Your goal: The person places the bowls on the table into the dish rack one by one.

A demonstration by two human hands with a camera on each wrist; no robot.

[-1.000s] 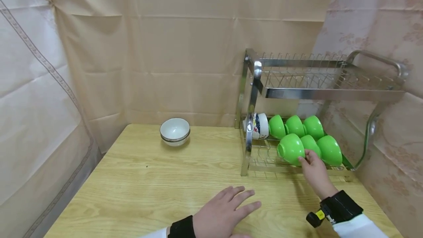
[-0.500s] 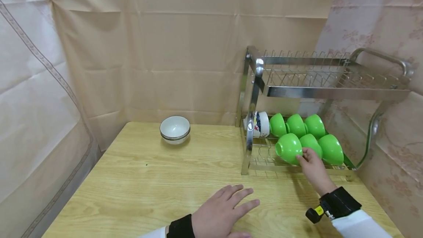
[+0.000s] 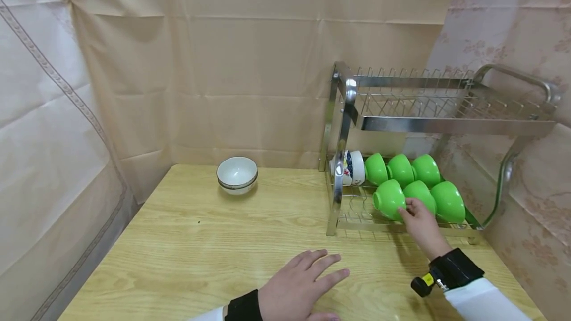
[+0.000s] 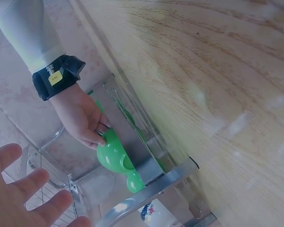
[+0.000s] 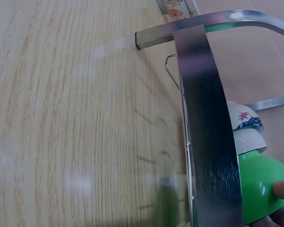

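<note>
Left hand (image 3: 296, 286) splayed, right hand (image 3: 421, 224) in pinch

Six green bowls (image 3: 389, 201); one rack (image 3: 455, 125); two hands (image 3: 421, 224).

That's a pale wood-grain table (image 3: 147, 261), with 2 white bowls (image 3: 237, 175) nested upright near its far edge. Over on the right side of it stands a 2-tier metal rack (image 3: 446, 125). Its wire lower tier (image 3: 357, 209) carries 6 green bowls (image 3: 390, 201), tipped sideways in 2 rows of 3, with patterned white bowls (image 3: 358, 168) at the left end of the back row.
</note>
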